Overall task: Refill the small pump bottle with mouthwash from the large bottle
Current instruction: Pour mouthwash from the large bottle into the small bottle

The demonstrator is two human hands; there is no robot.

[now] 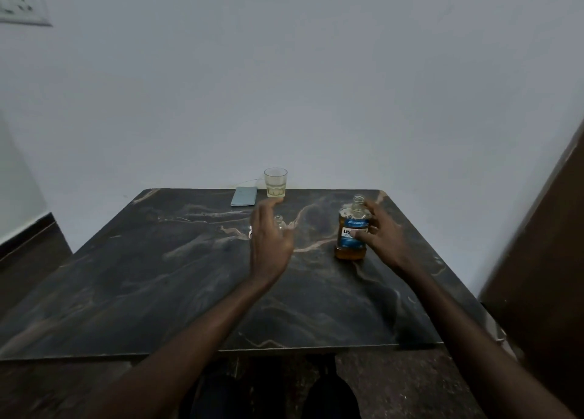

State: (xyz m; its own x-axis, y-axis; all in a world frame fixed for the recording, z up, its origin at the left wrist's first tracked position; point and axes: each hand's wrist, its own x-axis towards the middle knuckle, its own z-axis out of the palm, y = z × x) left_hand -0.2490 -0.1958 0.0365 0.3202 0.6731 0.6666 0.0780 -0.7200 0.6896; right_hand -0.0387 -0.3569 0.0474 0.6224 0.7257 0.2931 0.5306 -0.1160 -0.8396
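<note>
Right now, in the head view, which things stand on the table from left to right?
Phone → glass → large bottle. The small bottle is left out: the left hand hides most of it and it overlaps the glass sideways.

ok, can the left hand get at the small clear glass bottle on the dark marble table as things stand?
Probably yes. The left hand hovers open right in front of the small clear glass bottle, nothing between them; the tumbler stands well behind, and the right hand is off at the amber mouthwash bottle.
</note>
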